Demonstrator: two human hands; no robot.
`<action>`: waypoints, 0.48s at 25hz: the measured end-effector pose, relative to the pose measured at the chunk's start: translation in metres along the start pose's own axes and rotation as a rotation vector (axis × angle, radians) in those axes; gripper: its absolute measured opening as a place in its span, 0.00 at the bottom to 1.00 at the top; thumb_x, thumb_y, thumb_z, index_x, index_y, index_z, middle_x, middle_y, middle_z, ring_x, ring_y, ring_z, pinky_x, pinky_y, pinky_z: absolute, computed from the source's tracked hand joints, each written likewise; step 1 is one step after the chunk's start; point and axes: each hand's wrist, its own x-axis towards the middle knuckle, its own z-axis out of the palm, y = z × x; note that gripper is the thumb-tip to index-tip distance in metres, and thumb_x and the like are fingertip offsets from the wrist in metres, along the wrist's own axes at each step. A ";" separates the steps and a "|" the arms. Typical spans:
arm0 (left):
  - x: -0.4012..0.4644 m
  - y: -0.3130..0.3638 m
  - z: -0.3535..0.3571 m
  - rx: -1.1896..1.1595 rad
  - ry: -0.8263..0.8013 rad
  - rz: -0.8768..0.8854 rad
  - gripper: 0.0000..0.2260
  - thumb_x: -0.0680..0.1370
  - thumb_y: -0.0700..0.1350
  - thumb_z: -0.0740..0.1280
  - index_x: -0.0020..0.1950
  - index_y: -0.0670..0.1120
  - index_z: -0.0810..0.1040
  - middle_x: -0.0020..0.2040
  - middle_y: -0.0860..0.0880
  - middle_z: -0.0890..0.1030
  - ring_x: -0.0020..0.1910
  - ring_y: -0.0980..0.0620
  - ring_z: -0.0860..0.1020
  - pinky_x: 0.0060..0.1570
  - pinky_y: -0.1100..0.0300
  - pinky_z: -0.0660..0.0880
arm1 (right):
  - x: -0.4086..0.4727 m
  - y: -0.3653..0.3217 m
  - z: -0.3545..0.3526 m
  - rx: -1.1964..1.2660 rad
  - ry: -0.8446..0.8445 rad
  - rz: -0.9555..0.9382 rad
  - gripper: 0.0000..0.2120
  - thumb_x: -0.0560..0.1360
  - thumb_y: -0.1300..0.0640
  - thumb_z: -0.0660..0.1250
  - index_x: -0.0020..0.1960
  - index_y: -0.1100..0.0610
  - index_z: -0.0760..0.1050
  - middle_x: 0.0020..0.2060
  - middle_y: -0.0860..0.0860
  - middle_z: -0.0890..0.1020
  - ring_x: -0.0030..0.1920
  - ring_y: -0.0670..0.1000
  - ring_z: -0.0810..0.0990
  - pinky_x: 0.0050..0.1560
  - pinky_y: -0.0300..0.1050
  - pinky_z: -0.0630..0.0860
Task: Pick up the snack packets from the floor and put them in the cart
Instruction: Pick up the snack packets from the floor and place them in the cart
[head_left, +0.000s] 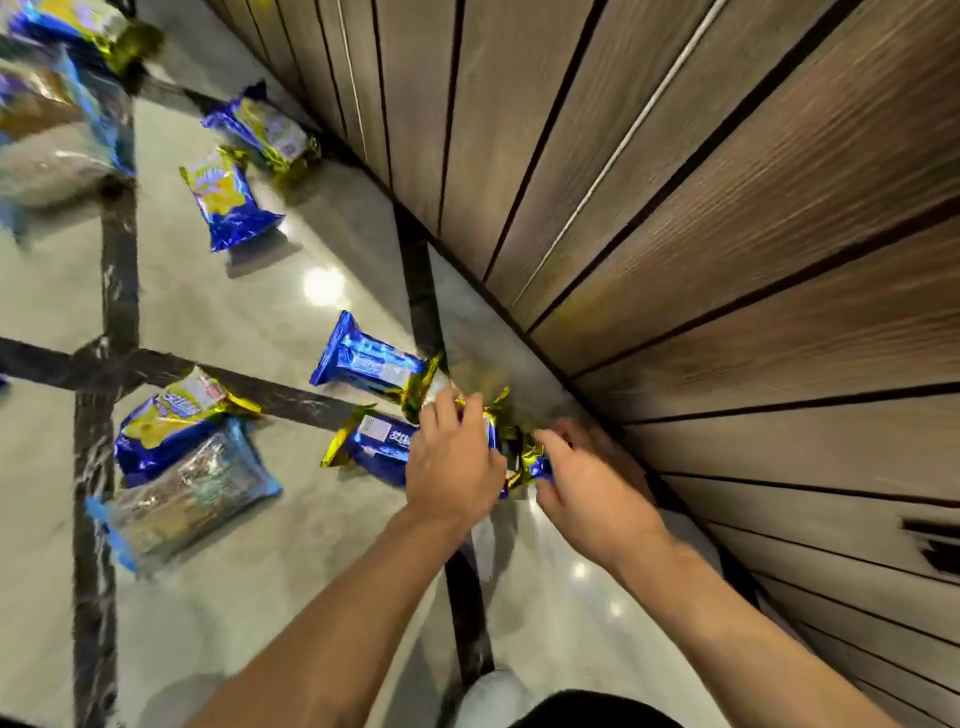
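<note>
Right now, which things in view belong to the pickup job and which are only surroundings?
Job:
left hand, on the blue-gold packet
right hand, pinching a gold-ended packet
loose packets on the floor
clear-wrapped packet

Surroundings:
wood-panelled wall
tiled floor

The cart is not in view.

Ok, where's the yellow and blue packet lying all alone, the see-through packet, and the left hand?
Yellow and blue foil snack packet (228, 203), head view: its yellow printed front.
Clear plastic packet with blue ends (192, 493), head view: its see-through middle.
Left hand (453, 462), head view: the back of the hand.
</note>
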 end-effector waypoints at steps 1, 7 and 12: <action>0.005 -0.003 0.011 0.012 0.004 0.016 0.29 0.76 0.52 0.65 0.75 0.48 0.61 0.74 0.44 0.60 0.71 0.44 0.60 0.67 0.50 0.65 | 0.007 0.004 0.011 -0.014 0.006 -0.018 0.25 0.75 0.49 0.61 0.71 0.45 0.63 0.67 0.47 0.68 0.66 0.53 0.68 0.62 0.49 0.69; 0.013 0.000 0.053 0.091 -0.005 0.004 0.29 0.75 0.57 0.64 0.74 0.50 0.61 0.75 0.46 0.59 0.71 0.43 0.62 0.67 0.49 0.64 | 0.034 0.034 0.064 -0.153 -0.050 -0.102 0.37 0.66 0.54 0.72 0.72 0.49 0.62 0.64 0.55 0.73 0.61 0.63 0.73 0.60 0.59 0.71; 0.023 0.001 0.061 0.164 0.032 0.042 0.27 0.76 0.54 0.67 0.71 0.47 0.64 0.72 0.44 0.63 0.68 0.42 0.65 0.66 0.49 0.68 | 0.047 0.046 0.086 -0.199 -0.009 -0.101 0.36 0.73 0.56 0.64 0.76 0.45 0.53 0.59 0.56 0.75 0.53 0.62 0.76 0.55 0.57 0.73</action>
